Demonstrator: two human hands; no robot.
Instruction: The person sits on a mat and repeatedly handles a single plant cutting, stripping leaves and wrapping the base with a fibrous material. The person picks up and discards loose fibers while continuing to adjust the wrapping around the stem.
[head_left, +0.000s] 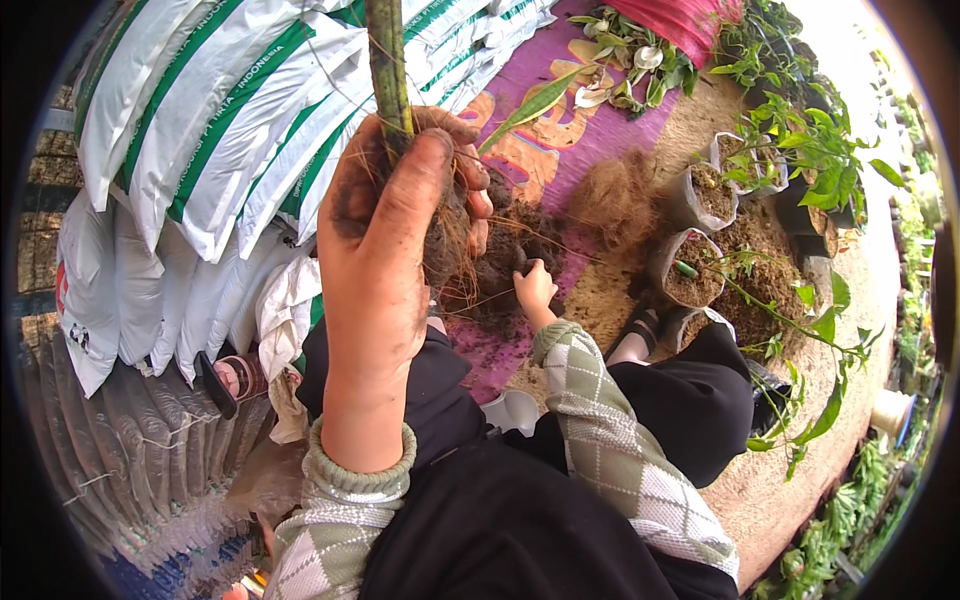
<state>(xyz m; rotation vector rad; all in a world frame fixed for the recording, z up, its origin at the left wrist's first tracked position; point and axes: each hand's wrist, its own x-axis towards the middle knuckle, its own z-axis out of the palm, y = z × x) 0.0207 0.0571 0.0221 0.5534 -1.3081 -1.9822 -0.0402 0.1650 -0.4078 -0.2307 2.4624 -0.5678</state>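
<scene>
Close to the camera, my left hand (401, 217) grips a thick green-brown plant stem (390, 67) at its base. Thin brown roots (454, 259) hang below my soil-stained fingers. Further down, my right hand (535, 289) touches a heap of dark soil (502, 262); its fingers are bent, and whether they hold anything cannot be told. Part of the heap is hidden behind my left hand and the roots. A single long leaf (536, 105) points up to the right beside my left hand. The soil lies on a purple printed sheet (592, 142).
White and green plastic sacks (247, 127) are stacked at the left. A clump of brown fibre (616, 196) lies beyond the soil. To the right stand soil-filled grow bags (691, 268) and leafy plants (825, 165). A white plastic container (512, 411) sits between my legs.
</scene>
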